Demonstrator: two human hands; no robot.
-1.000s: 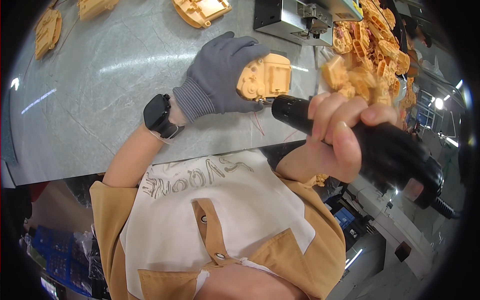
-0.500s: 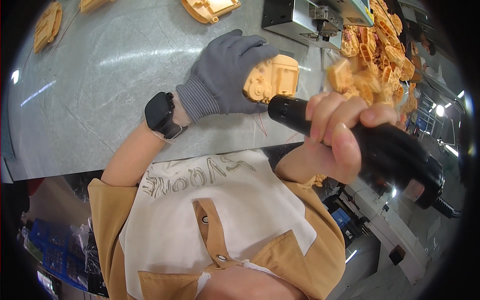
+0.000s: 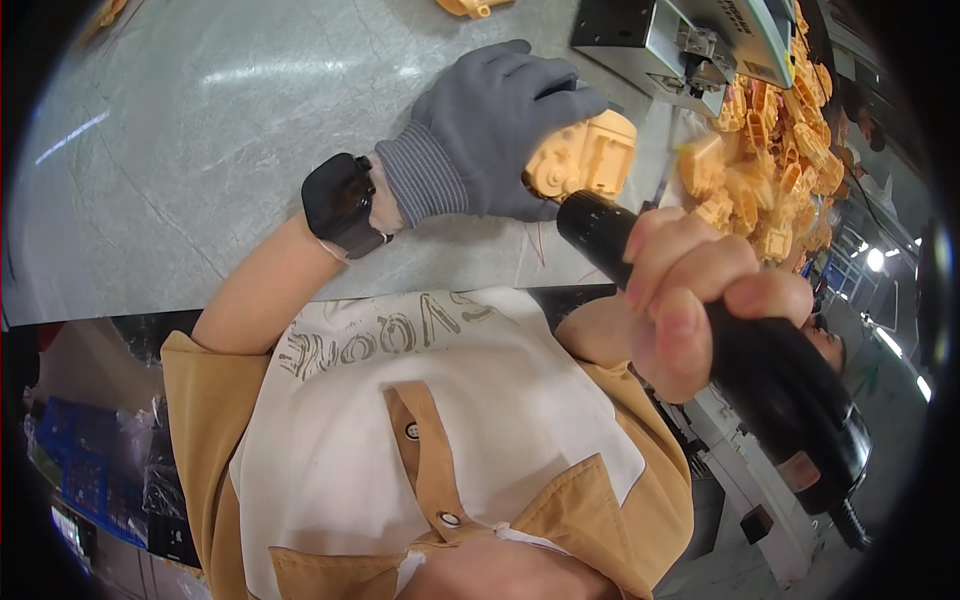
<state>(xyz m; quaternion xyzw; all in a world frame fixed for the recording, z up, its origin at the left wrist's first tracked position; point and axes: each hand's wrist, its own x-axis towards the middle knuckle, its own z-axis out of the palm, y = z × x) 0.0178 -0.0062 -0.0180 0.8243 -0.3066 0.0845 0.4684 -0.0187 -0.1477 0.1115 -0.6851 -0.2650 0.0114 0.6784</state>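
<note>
My left hand point(image 3: 505, 130), in a grey knit glove, is closed around the left side of a yellow-orange plastic housing point(image 3: 585, 158) and keeps it on the grey tabletop. Ribs, a round boss and a boxy compartment show on the housing's face. Bare and curled, my right hand point(image 3: 700, 290) grips a black electric screwdriver point(image 3: 790, 390) by its body. The tool slants from lower right to upper left, its black nose at the housing's lower edge. Whether its bit touches a screw is hidden.
A metal box-shaped device point(image 3: 650, 50) stands at the far right of the grey table point(image 3: 250, 140). Beyond it lies a heap of yellow-orange plastic parts point(image 3: 790, 150). Another such part point(image 3: 475, 6) shows at the top edge. Blue crates point(image 3: 90, 460) are low on the left.
The view has shifted, so the table things sit farther right and higher. The screwdriver is tilted more steeply, its back end lower. Both hands keep their holds.
</note>
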